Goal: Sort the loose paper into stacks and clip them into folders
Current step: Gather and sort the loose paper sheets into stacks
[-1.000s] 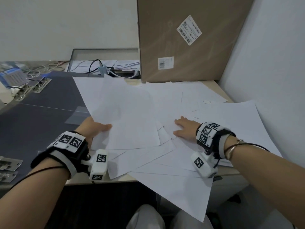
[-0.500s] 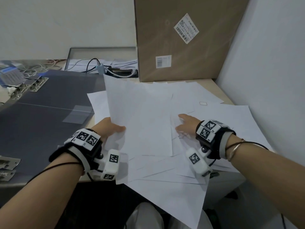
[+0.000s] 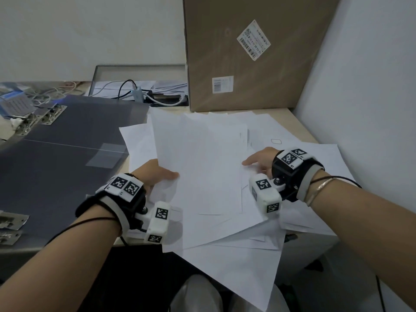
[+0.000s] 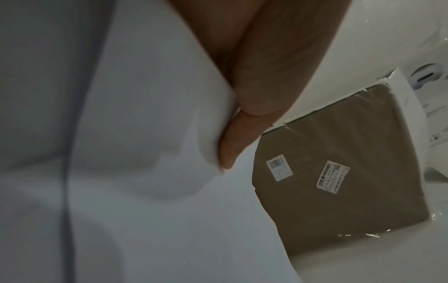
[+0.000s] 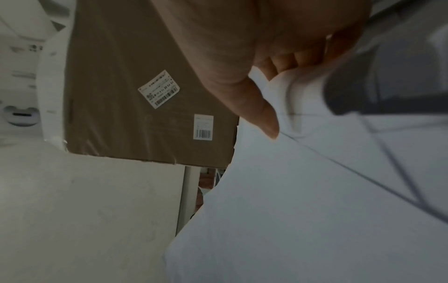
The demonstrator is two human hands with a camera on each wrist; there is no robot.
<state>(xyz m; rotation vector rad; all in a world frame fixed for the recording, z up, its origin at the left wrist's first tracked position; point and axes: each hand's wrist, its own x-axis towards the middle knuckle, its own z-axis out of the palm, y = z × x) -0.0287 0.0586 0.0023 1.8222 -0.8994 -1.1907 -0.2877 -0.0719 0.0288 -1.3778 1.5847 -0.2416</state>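
A small stack of plain white sheets (image 3: 200,167) is raised at a tilt above the bench, its left edge pinched at the lower corner and its right edge touched. Beneath it, loose white paper (image 3: 236,262) lies fanned and overlapping across the bench (image 3: 283,115), some sheets hanging over the near edge.

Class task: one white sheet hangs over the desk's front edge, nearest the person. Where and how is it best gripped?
Pinch the overhanging sheet at its free corner, coming from below and in front. That part juts past the desk edge with nothing under it, so thumb and finger probably close on it without disturbing the sheets lying on its upper end.
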